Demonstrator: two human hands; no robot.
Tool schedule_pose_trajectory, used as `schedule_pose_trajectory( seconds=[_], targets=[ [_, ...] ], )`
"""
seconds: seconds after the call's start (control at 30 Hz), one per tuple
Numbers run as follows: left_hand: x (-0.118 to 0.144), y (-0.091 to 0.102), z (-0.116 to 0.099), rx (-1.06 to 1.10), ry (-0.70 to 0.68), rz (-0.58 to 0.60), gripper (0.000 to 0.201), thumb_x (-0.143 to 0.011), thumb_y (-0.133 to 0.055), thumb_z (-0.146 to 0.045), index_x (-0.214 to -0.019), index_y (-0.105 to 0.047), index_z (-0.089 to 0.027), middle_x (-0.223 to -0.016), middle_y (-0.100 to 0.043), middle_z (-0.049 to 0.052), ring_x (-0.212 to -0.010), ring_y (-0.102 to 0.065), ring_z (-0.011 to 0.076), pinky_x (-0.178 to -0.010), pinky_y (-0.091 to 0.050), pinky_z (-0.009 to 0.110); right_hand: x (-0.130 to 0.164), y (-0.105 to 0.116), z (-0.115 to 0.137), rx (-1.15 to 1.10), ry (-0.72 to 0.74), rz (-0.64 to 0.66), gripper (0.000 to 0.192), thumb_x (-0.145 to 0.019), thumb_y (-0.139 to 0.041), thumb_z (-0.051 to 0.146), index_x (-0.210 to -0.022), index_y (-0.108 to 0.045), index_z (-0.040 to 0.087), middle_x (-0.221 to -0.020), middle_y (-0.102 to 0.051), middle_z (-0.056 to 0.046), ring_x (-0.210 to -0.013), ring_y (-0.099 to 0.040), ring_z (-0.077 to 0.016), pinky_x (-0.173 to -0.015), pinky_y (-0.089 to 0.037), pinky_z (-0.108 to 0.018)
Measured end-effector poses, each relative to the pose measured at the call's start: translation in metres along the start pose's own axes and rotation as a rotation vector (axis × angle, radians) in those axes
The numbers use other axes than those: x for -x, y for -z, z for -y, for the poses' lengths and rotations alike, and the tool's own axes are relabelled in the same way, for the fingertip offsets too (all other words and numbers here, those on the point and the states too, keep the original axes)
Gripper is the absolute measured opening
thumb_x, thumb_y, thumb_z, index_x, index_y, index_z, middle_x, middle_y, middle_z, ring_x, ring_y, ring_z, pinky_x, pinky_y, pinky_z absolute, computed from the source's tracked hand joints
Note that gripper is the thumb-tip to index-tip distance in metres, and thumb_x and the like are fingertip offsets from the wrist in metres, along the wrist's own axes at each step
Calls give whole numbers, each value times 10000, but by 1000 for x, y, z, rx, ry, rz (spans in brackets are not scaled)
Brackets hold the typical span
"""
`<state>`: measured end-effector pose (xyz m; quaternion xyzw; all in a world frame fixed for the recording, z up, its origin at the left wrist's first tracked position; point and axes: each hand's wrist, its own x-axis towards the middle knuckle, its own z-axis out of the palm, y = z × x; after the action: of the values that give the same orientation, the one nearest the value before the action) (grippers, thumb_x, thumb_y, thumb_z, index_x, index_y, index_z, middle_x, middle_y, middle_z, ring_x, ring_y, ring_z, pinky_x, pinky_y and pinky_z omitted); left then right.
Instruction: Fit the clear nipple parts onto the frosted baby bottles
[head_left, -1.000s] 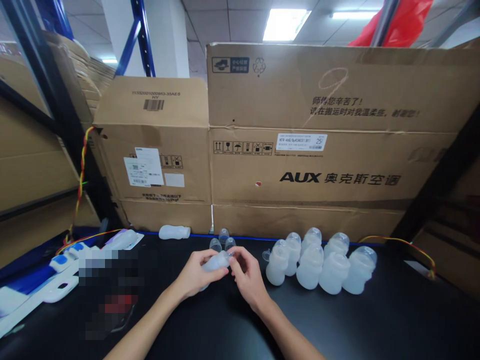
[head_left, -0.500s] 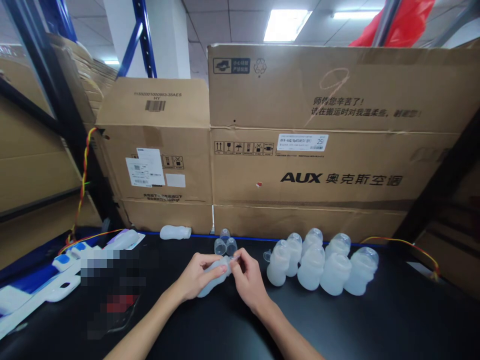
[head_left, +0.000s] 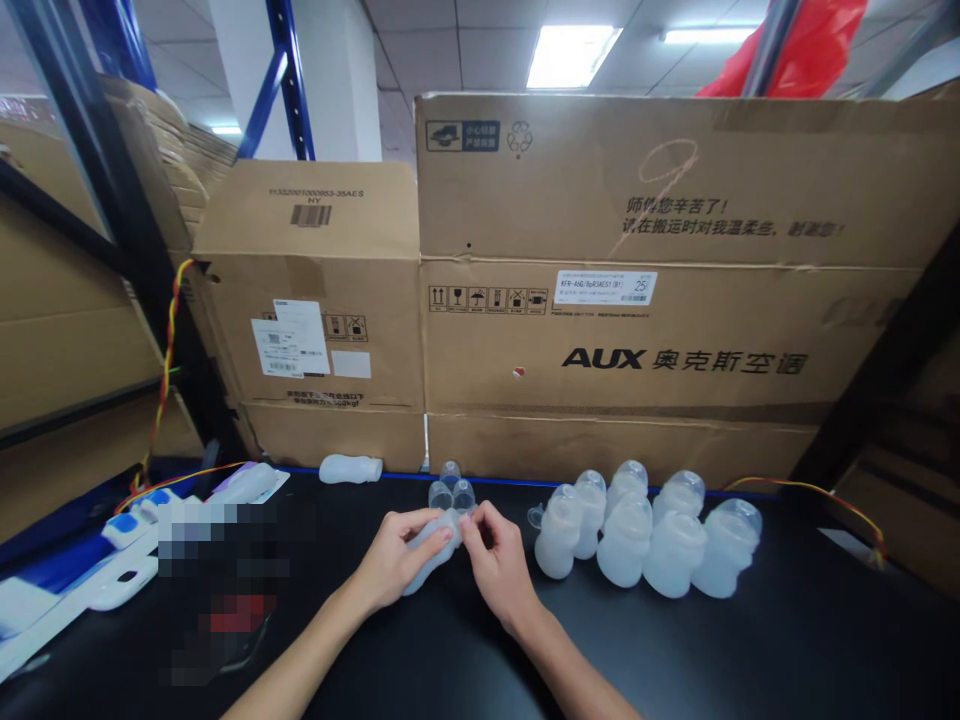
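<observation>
My left hand (head_left: 401, 552) is wrapped around a frosted white plastic bottle (head_left: 426, 572), which lies tilted with its neck up and to the right. My right hand (head_left: 491, 555) is closed in a pinch at the bottle's neck end; the fingers hide what is between their tips. Just beyond the hands, three small clear domed caps (head_left: 441, 493) stand close together. To the right is a group of several similar frosted bottles (head_left: 624, 545) with clear domed tops, standing upright. A small clear piece (head_left: 535, 515) lies at that group's left edge.
Another frosted bottle (head_left: 350, 469) lies on its side at the back of the black table (head_left: 420, 665). Cardboard boxes (head_left: 615, 330) wall off the back. A white power strip (head_left: 112, 590) and a blurred patch are at the left. Yellow-red wires (head_left: 832, 492) run along both sides.
The bottle and both hands stay almost in place, with the right fingers shifted slightly at the bottle's neck. The whole view has moved a little.
</observation>
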<state>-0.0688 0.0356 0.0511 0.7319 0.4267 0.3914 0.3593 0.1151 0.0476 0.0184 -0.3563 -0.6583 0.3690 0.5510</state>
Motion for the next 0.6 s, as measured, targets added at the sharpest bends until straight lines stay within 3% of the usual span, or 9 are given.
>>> schedule_pose_trajectory(
  seconds=[0.1, 0.23, 0.4, 0.5, 0.6],
  targets=[
    [2, 1, 3, -51, -30, -72, 455, -968, -575, -573, -1084, -718, -157, -958, -744, 65, -841, -647, 202, -783, -484, 280, -1, -2, 0, -6, -15, 4, 320, -961, -625, 478, -830, -531, 202, -697, -491, 59, -621, -430, -101, -599, -369, -220],
    [8, 3, 11, -167, -125, -80, 450, -983, -531, -571, -1249, -667, -233, -1161, -755, 77, -1014, -702, 251, -928, -528, 325, 1, -5, 0, 41, -21, -18, 277, -931, -665, 467, -964, -560, 212, -803, -578, 34, -645, -511, -117, -598, -424, -229],
    [10, -6, 36, -412, -163, -113, 570, -972, -611, -485, -1515, -488, -366, -1500, -626, 66, -1372, -594, 313, -1158, -487, 462, 5, -4, -4, 171, 84, -123, 200, -982, -606, 423, -1045, -605, 233, -944, -679, -26, -833, -642, -183, -754, -532, -295],
    [7, -13, 41, -458, -199, -122, 678, -921, -701, -467, -1544, -449, -380, -1535, -600, 75, -1360, -614, 314, -1143, -523, 457, 4, -4, -8, 234, 255, -209, 185, -991, -573, 366, -1125, -611, 243, -1010, -687, -47, -899, -661, -206, -804, -556, -328],
    [2, -16, 37, -451, -183, -66, 626, -935, -694, -447, -1520, -482, -376, -1455, -671, 68, -1256, -686, 260, -1074, -577, 372, 0, -7, -8, 281, 385, -273, 202, -970, -572, 334, -1146, -619, 247, -1018, -694, -49, -914, -670, -213, -813, -567, -334]
  ],
)
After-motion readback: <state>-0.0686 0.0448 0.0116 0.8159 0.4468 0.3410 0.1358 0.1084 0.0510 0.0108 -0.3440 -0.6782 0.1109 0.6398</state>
